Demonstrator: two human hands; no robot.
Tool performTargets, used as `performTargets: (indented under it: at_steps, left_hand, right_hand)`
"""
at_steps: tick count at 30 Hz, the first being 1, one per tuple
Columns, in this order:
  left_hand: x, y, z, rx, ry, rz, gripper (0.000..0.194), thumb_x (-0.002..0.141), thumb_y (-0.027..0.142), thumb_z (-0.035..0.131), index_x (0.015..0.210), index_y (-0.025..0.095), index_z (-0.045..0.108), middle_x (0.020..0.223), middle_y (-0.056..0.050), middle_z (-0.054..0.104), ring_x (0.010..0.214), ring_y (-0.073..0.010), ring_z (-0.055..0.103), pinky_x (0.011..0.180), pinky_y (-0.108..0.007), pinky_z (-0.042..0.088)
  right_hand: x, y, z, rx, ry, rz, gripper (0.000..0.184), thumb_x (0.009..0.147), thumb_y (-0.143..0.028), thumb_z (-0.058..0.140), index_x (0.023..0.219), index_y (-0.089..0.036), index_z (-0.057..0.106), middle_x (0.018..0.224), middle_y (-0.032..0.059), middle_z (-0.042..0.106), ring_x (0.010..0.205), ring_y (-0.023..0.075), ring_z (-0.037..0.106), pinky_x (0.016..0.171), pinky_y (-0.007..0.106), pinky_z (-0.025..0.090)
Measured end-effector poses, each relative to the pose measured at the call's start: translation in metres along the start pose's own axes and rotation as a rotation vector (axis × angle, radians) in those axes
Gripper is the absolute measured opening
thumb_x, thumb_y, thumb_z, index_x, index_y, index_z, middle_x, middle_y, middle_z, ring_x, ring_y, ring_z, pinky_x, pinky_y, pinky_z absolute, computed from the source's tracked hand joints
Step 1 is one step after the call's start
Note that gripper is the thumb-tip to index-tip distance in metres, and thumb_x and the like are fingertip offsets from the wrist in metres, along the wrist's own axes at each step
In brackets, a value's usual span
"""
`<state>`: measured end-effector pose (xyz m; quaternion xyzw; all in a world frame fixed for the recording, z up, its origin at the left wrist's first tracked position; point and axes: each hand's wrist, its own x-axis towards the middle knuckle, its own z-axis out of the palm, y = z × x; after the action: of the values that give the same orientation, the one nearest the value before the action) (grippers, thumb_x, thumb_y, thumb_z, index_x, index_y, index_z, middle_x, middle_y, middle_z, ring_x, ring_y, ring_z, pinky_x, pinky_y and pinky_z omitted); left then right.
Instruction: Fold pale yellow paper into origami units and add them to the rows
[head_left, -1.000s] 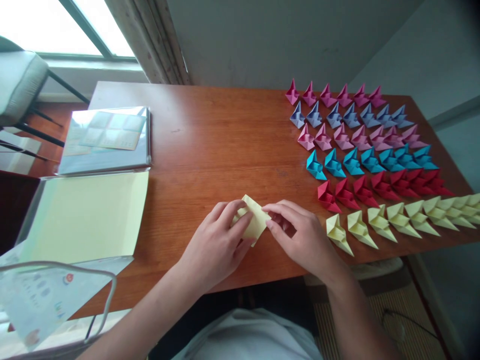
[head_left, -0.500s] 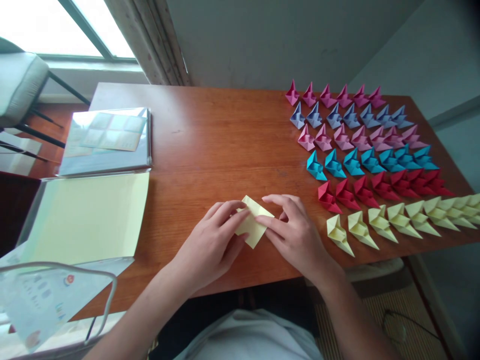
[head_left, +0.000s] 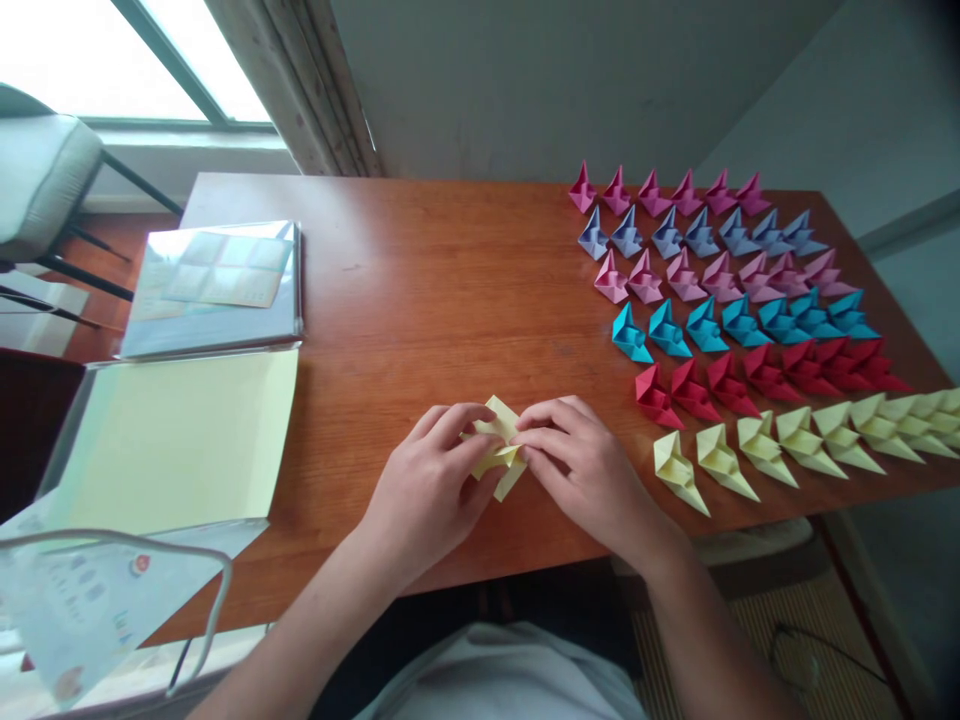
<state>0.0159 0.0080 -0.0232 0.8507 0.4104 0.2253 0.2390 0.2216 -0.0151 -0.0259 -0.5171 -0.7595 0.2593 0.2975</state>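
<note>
A small pale yellow origami paper (head_left: 504, 416) is between my hands, near the front edge of the table. Its flaps stand partly raised, and fingers cover its left and right corners. My left hand (head_left: 439, 465) pinches the paper's left side between thumb and fingers. On the opposite side, my right hand (head_left: 581, 455) grips a flap with thumb and fingertips. Right of that hand runs a row of folded pale yellow origami pieces (head_left: 675, 468), the closest one a short way from the knuckles.
Further rows of folded origami hold the table's right side: red (head_left: 656, 397), blue (head_left: 631, 335), pink (head_left: 611, 280), lavender (head_left: 594, 237) and magenta (head_left: 582, 190). Packs of paper lie at left, one with a yellow sheet (head_left: 180, 440). A chair (head_left: 49, 180) stands beyond the table's left edge.
The yellow paper lay as a flat diamond; now its flaps are lifted and opened in the middle. My right fingers have closed on its right side.
</note>
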Motion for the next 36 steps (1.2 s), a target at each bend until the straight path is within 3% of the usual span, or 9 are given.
performTargets:
  at_steps: [7,13,19,26,36]
  left_hand:
    - [0.001,-0.001,0.008,0.049,0.043,-0.021,0.015,0.095,0.019,0.058,0.093,0.023,0.073,0.113,-0.005,0.069,0.097,-0.0199,0.063,0.085,-0.035,0.055]
    - [0.002,0.0,0.005,0.064,0.032,-0.014,0.018,0.096,0.018,0.054,0.094,0.023,0.072,0.114,-0.006,0.068,0.097,-0.0202,0.063,0.084,-0.035,0.054]
    - [0.003,0.002,0.005,0.063,0.022,-0.021,0.018,0.096,0.017,0.053,0.094,0.022,0.07,0.113,-0.007,0.067,0.098,-0.0209,0.063,0.086,-0.036,0.055]
    - [0.003,0.002,0.008,0.1,0.045,-0.022,0.013,0.089,0.013,0.061,0.094,0.021,0.07,0.113,-0.006,0.069,0.097,-0.0216,0.064,0.085,-0.036,0.056]
    - [0.005,0.004,0.007,0.111,0.043,-0.057,0.017,0.098,0.023,0.054,0.092,0.022,0.07,0.112,-0.004,0.071,0.093,-0.0189,0.067,0.08,-0.032,0.055]
  right_hand:
    - [-0.004,-0.005,-0.009,0.023,-0.073,0.009,0.013,0.095,-0.018,0.064,0.106,-0.022,0.07,0.109,0.006,0.068,0.103,0.0214,0.058,0.092,0.04,0.052]
    - [-0.007,0.003,0.002,-0.025,0.047,0.006,0.016,0.097,-0.014,0.058,0.098,-0.024,0.07,0.099,0.0053,0.067,0.095,0.0206,0.058,0.086,0.038,0.053]
    - [-0.009,0.005,0.001,-0.101,0.06,0.016,0.018,0.095,-0.009,0.058,0.096,-0.022,0.07,0.094,0.0055,0.065,0.092,0.0209,0.056,0.082,0.037,0.052]
    - [-0.011,0.011,0.001,-0.122,0.1,-0.005,0.015,0.097,-0.015,0.06,0.094,-0.023,0.072,0.088,0.0045,0.066,0.086,0.0198,0.057,0.077,0.035,0.052]
    - [-0.008,0.007,0.001,-0.112,0.097,0.066,0.013,0.097,-0.019,0.061,0.09,-0.023,0.071,0.086,0.004,0.065,0.085,0.0198,0.057,0.077,0.035,0.051]
